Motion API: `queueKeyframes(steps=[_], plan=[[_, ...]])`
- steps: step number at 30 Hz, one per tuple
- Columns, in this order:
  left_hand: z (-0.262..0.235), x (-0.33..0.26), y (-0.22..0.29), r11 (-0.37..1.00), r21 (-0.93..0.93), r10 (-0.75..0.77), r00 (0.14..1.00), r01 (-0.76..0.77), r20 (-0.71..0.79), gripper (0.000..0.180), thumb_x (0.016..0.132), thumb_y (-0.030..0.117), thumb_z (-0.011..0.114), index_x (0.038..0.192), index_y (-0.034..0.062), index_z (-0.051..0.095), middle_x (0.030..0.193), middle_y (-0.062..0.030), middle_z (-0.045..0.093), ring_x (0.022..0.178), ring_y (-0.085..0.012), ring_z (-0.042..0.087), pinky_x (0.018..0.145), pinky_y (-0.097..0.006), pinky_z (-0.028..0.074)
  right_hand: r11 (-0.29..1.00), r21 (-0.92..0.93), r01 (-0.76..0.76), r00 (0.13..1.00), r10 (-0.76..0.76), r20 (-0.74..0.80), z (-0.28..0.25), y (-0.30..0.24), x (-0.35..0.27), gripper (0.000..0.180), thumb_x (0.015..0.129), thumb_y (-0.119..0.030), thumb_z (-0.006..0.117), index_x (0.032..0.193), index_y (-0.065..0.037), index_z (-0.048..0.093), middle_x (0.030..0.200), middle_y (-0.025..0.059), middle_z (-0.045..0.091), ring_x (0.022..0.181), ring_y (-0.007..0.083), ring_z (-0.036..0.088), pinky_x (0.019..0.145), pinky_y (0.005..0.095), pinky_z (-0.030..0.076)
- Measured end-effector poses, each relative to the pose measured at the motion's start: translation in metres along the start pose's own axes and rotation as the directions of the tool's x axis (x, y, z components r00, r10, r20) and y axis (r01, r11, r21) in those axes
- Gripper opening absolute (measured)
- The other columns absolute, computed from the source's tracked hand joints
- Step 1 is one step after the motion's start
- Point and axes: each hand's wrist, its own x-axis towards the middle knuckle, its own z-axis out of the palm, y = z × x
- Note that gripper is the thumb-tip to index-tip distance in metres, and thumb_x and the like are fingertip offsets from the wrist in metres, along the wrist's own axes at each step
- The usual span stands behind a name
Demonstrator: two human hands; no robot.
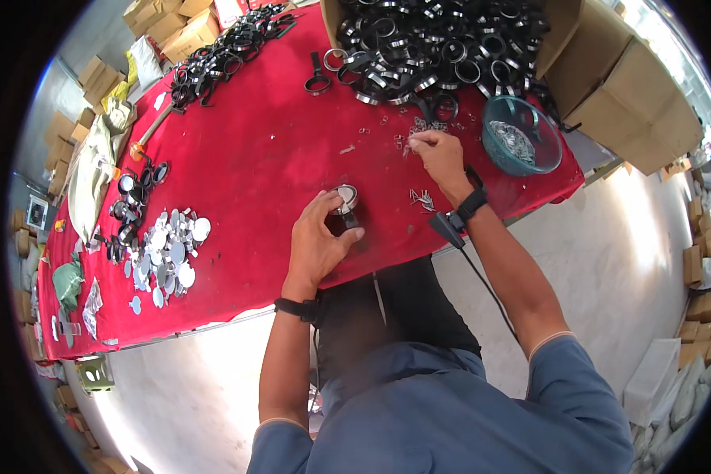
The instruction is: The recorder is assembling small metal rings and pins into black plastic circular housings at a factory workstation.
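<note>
While your left hand (pixel 316 241) holds the round silver-rimmed piece (pixel 346 194) near the centre of the frame, your right hand (pixel 441 158) is positioned right of centre, farther up the red surface (pixel 268 150). Your left grip is partly closed: the fingers bear on the upper left edge of the piece, and the thumb lies below, by its black tab (pixel 351 222). Your right grip is narrowed to a pinch beside the small metal clips (pixel 430 125); you cannot tell whether a clip is between the fingertips. Below your right hand, note the slim metal pins (pixel 423 201). At the upper right, the teal bowl (pixel 548 152) contains shiny metal parts (pixel 512 142). At top centre, you have a heap of black rings (pixel 450 59) with silver rims. Left of centre, the flat silvery discs (pixel 170 251) form a loose pile.
</note>
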Motion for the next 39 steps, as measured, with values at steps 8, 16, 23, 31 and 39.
queueKeyframes(steps=[8, 16, 23, 31, 39], plan=[[-0.001, 0.002, 0.009, 1.000, -0.001, -0.025, 0.999, 0.025, 0.022, 0.067, 0.074, 0.017, 0.097, 0.133, -0.0017, 0.072, 0.147, -0.0228, 0.069, 0.146, -0.0385, 0.060, 0.120, -0.046, 0.049, 0.986, -0.159, -0.050, 0.996, 0.061, 0.064, -0.011, -0.002, -0.006, 0.017, 0.093, -0.017, 0.080, 0.102, -0.004, 0.086, 0.091, 0.0094, 0.083, 0.086, 0.0184, 0.079, 0.076, 0.0344, 0.060], [0.003, 0.005, -0.003, 0.999, 0.049, 0.019, 1.000, -0.018, -0.016, 0.067, 0.074, 0.018, 0.097, 0.133, -0.0012, 0.072, 0.146, -0.0238, 0.069, 0.143, -0.0395, 0.061, 0.118, -0.046, 0.050, 0.723, 0.519, -0.455, 0.887, 0.319, 0.334, -0.009, -0.042, -0.035, 0.018, 0.103, -0.012, 0.073, 0.115, 0.002, 0.075, 0.099, 0.0070, 0.078, 0.082, 0.0123, 0.075, 0.065, 0.0263, 0.057], [-0.005, 0.010, 0.000, 0.996, 0.078, 0.045, 0.998, -0.048, 0.035, 0.064, 0.080, 0.019, 0.093, 0.136, -0.0019, 0.070, 0.147, -0.0245, 0.068, 0.145, -0.0403, 0.059, 0.119, -0.045, 0.049, 0.941, 0.337, -0.023, 0.967, -0.065, 0.247, 0.017, -0.076, -0.089, 0.015, 0.100, -0.003, 0.069, 0.113, 0.002, 0.076, 0.097, 0.0117, 0.077, 0.085, 0.0227, 0.077, 0.071, 0.0334, 0.061], [-0.016, 0.018, 0.000, 0.997, 0.058, 0.034, 0.989, -0.043, 0.146, 0.050, 0.095, 0.014, 0.076, 0.141, -0.0030, 0.069, 0.145, -0.0260, 0.068, 0.149, -0.0411, 0.056, 0.121, -0.046, 0.046, 0.840, 0.117, 0.530, 0.830, -0.542, 0.131, 0.038, -0.079, -0.093, 0.014, 0.095, -0.002, 0.068, 0.107, -0.003, 0.076, 0.106, 0.0142, 0.076, 0.094, 0.0368, 0.076, 0.080, 0.0447, 0.062], [-0.014, 0.026, 0.002, 0.995, 0.081, 0.046, 0.994, -0.054, 0.097, 0.036, 0.095, 0.014, 0.076, 0.128, -0.0022, 0.076, 0.127, -0.0257, 0.075, 0.125, -0.0430, 0.070, 0.105, -0.045, 0.058, 0.846, 0.020, 0.533, 0.843, -0.533, 0.071, 0.058, -0.078, -0.091, 0.014, 0.095, -0.004, 0.069, 0.106, -0.004, 0.078, 0.101, 0.0160, 0.077, 0.094, 0.0367, 0.076, 0.081, 0.0453, 0.062]])
